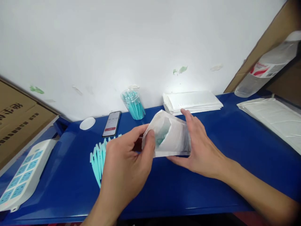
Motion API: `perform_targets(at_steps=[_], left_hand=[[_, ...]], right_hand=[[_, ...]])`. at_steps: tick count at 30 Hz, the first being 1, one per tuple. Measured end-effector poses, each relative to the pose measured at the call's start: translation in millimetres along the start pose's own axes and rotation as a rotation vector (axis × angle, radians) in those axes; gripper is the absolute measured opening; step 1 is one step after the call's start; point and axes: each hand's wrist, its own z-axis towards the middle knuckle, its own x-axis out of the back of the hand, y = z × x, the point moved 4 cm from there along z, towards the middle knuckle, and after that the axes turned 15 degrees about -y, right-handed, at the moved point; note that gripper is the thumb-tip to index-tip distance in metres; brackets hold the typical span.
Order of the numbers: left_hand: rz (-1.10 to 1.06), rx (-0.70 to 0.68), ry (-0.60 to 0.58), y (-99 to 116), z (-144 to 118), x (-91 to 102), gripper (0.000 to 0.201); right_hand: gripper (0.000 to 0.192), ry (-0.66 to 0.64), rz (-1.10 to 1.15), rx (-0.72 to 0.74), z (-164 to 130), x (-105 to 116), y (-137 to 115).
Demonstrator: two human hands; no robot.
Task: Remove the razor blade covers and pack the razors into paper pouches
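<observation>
A small white padded envelope (174, 138) is between my two hands above the middle of the table. Its mouth gapes toward the left, and something turquoise shows inside, too shaded to make out. My left hand (131, 157) pinches the edge of the mouth between thumb and fingers. At the other end, my right hand (199, 147) grips the envelope, thumb below and fingers above. Several slim turquoise sticks with pale caps (97, 158) lie fanned on the table, partly hidden behind my left hand. More such sticks stand in a clear plastic cup (133, 105) by the wall.
A phone (111, 124) with a running timer lies near a white round lid (87, 123). Stacked white envelopes (192, 100) rest at the back; another white packet (272, 116) is at right, near a plastic bottle (265, 69). A power strip (25, 172) and cardboard box (21, 122) flank the left.
</observation>
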Motion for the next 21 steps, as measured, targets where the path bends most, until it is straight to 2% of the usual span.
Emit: perform_targets(at_steps=[2, 4, 7, 10, 12, 14, 15, 16, 18, 21], left_hand=[[-0.071, -0.001, -0.059, -6, 4, 5.1, 0.026], [-0.106, 0.036, -0.014, -15, 9, 11.6, 0.031], [-0.103, 0.029, 0.040, -21, 34, 10.7, 0.029], [-0.228, -0.067, -0.053, -21, 90, -16.0, 0.023], [-0.274, -0.088, -0.110, -21, 132, -41.1, 0.027], [-0.258, -0.062, -0.113, -24, 162, -62.2, 0.030], [-0.239, -0.044, -0.109, -26, 169, -69.5, 0.036], [-0.219, -0.030, -0.106, -28, 169, -74.3, 0.043], [-0.182, -0.025, -0.108, -31, 149, -76.5, 0.058], [-0.147, -0.058, -0.178, -35, 89, -71.7, 0.052]], right_hand=[[0.121, 0.029, -0.062, -0.038, -8, -6, 4], [0.104, 0.079, -0.132, -0.013, -14, -5, 5], [0.085, 0.189, -0.241, 0.025, -14, 22, 13], [0.068, 0.260, -0.342, -0.032, 2, 63, 42], [0.059, 0.223, -0.383, -0.104, 21, 81, 74], [0.057, 0.122, -0.409, -0.177, 40, 84, 111], [0.056, 0.049, -0.423, -0.224, 48, 79, 129], [0.057, -0.045, -0.429, -0.265, 54, 71, 147], [0.069, -0.163, -0.417, -0.294, 62, 54, 172], [0.093, -0.232, -0.403, -0.313, 65, 37, 186]])
